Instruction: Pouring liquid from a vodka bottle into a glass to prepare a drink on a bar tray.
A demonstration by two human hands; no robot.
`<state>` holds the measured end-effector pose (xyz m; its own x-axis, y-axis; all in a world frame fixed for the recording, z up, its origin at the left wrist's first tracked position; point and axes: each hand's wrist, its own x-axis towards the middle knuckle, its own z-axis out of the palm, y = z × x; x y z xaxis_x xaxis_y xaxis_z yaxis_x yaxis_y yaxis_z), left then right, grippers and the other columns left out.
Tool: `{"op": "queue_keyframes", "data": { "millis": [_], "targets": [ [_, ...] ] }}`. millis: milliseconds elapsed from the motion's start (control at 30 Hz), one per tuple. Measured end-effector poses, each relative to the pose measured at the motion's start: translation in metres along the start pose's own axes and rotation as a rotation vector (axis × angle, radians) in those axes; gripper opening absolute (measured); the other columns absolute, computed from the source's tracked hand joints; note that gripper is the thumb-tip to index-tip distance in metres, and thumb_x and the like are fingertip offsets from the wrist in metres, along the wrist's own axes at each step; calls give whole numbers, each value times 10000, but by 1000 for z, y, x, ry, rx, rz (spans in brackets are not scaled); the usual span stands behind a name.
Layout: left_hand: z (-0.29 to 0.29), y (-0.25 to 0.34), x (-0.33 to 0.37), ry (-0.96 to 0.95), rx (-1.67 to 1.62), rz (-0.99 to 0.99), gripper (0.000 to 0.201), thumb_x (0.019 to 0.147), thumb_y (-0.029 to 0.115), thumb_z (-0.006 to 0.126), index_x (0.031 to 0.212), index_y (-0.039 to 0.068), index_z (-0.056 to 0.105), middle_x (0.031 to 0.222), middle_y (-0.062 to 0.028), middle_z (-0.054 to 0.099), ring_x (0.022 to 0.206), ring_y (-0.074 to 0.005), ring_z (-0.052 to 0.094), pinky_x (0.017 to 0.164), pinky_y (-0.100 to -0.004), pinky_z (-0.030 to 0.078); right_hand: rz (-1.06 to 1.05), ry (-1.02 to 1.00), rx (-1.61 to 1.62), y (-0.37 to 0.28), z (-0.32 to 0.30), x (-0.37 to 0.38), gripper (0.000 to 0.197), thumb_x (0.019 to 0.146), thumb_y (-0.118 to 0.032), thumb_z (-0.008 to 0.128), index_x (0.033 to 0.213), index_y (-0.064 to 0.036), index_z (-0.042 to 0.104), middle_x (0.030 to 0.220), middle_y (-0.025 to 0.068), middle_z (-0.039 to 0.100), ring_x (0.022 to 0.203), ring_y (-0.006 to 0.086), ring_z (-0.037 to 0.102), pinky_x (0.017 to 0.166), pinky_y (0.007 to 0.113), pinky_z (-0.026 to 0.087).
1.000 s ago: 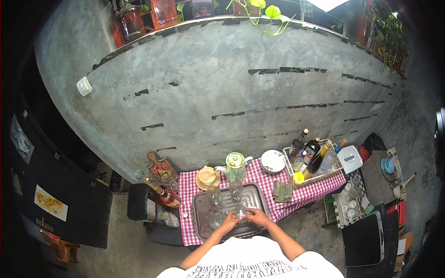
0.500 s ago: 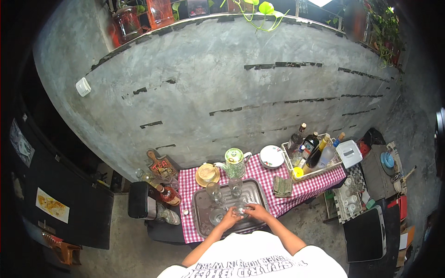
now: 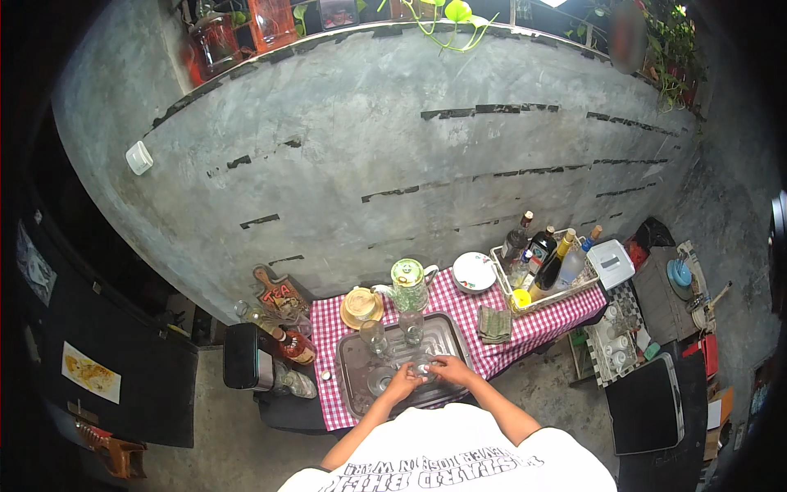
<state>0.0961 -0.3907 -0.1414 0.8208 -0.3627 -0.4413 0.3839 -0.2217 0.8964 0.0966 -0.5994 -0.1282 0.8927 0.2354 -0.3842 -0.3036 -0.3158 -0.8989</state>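
Over the front of a dark metal tray (image 3: 449,334), my left hand (image 3: 403,382) and my right hand (image 3: 451,371) are closed around a clear glass piece (image 3: 421,361), one hand on each side. Its exact shape is partly covered by my fingers. Beside my left hand, a clear glass saucer or shallow dish (image 3: 379,379) lies on the tray. Farther back on the tray stand two upright clear drinking glasses, one on the left (image 3: 373,337) and one nearer the middle (image 3: 411,330).
Behind the tray, a green patterned pitcher (image 3: 409,285) and a lidded cup (image 3: 361,303) stand on the red checked tablecloth (image 3: 463,316). To the right are a folded cloth (image 3: 494,325), white bowl (image 3: 474,272) and bottle basket (image 3: 566,293). Bottles (image 3: 293,346) stand at left.
The whole view has shifted slightly, moving the scene a little to the left. My hands stay around the glass piece with only a slight change in finger position.
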Motion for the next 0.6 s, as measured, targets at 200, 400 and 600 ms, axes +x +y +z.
{"op": "queue_keyframes", "data": {
  "millis": [200, 400, 600],
  "targets": [
    [0, 1, 0, 13, 21, -4, 793, 816, 157, 805, 1425, -55, 342, 994, -125, 657, 876, -169, 644, 750, -285, 525, -3, 15, 33, 3, 2, 2, 608, 891, -406, 730, 1260, 58, 596, 942, 114, 706, 680, 126, 638, 630, 274, 515],
    [-2, 1, 0, 18, -13, 4, 786, 820, 155, 805, 1419, -55, 341, 968, -129, 667, 862, -175, 651, 749, -294, 525, -9, 36, -17, 0, 2, 2, 571, 897, -393, 724, 1212, 71, 617, 955, 125, 706, 679, 137, 642, 629, 281, 524],
    [1, 10, -3, 24, 1, 8, 779, 820, 207, 813, 1406, -62, 377, 957, -118, 663, 866, -170, 649, 752, -286, 519, 9, 29, 13, -5, 0, 0, 534, 906, -386, 711, 1175, 70, 638, 889, 109, 690, 661, 137, 627, 616, 283, 523]
  ]
}}
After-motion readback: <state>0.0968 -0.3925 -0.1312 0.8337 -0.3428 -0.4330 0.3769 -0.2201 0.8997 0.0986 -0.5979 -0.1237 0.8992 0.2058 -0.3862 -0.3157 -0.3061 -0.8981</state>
